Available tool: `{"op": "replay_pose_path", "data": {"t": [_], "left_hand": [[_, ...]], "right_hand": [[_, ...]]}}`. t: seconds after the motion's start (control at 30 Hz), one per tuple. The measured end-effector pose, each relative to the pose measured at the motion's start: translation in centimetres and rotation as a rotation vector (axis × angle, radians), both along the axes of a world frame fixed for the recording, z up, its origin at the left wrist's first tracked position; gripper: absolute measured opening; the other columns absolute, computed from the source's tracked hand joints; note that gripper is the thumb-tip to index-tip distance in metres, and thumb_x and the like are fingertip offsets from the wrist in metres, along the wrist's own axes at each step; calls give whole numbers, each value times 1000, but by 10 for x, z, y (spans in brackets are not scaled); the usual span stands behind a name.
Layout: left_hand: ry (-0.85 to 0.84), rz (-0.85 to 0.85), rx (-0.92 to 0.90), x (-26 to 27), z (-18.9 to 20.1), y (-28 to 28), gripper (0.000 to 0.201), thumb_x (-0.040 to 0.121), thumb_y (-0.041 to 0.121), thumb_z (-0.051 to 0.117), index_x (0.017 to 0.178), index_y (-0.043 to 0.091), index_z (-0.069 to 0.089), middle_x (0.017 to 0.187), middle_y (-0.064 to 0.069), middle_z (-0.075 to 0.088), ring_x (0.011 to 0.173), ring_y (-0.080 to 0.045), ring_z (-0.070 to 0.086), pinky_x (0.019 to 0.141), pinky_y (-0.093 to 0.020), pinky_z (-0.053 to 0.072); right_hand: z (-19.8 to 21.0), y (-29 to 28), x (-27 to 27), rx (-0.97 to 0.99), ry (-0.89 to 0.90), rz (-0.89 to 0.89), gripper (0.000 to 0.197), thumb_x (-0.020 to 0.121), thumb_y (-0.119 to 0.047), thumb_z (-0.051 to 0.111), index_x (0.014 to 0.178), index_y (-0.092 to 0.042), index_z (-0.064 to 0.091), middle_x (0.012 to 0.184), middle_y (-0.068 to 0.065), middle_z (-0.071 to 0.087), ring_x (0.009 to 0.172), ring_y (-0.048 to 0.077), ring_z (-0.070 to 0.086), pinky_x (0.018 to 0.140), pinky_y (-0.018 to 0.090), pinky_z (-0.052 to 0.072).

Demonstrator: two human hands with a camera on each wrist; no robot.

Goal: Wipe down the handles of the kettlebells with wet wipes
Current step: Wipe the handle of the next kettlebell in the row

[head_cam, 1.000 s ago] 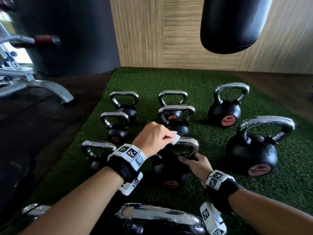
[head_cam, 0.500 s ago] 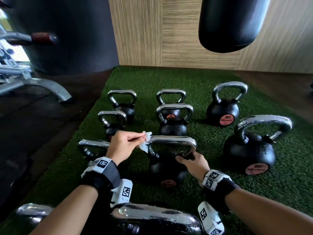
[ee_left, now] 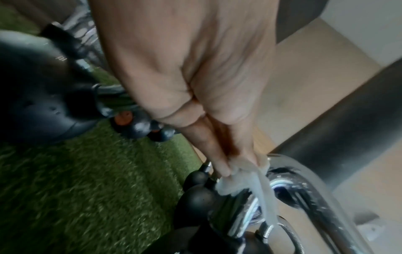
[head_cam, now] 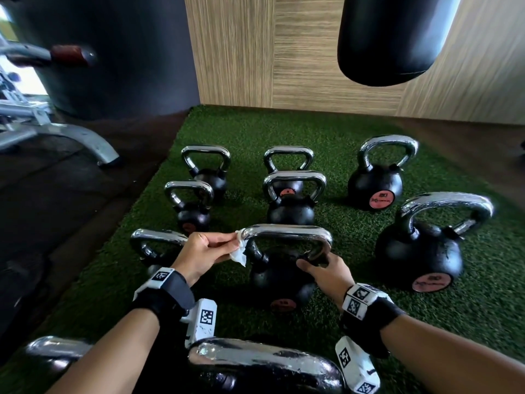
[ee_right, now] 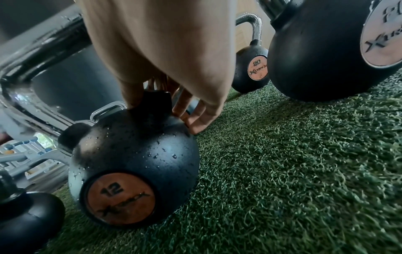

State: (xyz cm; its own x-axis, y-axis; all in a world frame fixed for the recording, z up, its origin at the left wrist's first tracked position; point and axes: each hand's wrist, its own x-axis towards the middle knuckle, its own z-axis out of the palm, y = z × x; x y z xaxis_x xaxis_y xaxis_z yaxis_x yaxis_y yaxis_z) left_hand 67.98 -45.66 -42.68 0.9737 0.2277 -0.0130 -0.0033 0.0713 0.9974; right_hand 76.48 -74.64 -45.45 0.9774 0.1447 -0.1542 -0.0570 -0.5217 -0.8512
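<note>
Several black kettlebells with chrome handles stand on green turf. In the middle is the kettlebell marked 12, its chrome handle running left to right. My left hand pinches a crumpled white wet wipe against the handle's left corner. My right hand grips the black base of the handle's right leg, fingers curled round it and touching the ball.
A large kettlebell stands close on the right, another behind it, smaller ones behind and to the left. Two big chrome handles lie nearest me. A black punching bag hangs overhead; a grey machine leg stands at left.
My left hand slid the wipe from the top of the handle leftward to its left corner and now holds it a little lower. The right hand stayed on the right leg.
</note>
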Motion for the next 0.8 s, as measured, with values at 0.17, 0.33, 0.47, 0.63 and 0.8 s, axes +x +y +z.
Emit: {"op": "replay_pose_path", "data": {"t": [0.17,0.33,0.47,0.63,0.8], "left_hand": [[86,82,-53,1,-37,-24,20,82,-6,75,100,1,77,85,-5,80,76,-9,74,67,-20,61],[37,81,-9,1,-38,-26,22,80,-4,78,83,17,84,83,-5,80,75,-8,75,64,-17,59],[-5,87,24,1,-37,-27,17,67,19,83,80,29,85,88,-5,81,81,-12,77,68,-19,60],[-14,110,346,34,-37,-30,25,68,42,85,91,33,83,93,8,80,89,-3,75,82,-20,58],[-3,34,653,83,-17,-51,25,77,35,88,98,23,83,97,12,79,89,6,71,84,-12,54]], "right_hand": [[1,0,2,137,-8,41,42,71,-32,91,106,-35,69,99,-11,72,100,10,68,88,26,54],[7,-4,11,71,-17,99,34,62,-28,96,88,-36,76,91,-9,77,93,11,71,91,35,58],[16,-11,5,-9,-11,114,39,57,-22,97,89,-34,79,90,-9,78,94,13,72,93,36,57],[15,-31,-25,-153,-98,53,18,56,-24,87,64,-26,70,55,-12,65,63,5,65,50,9,45],[23,-29,-56,-261,-289,198,30,67,-29,78,74,-52,60,56,-9,59,52,4,53,50,8,36]]}}
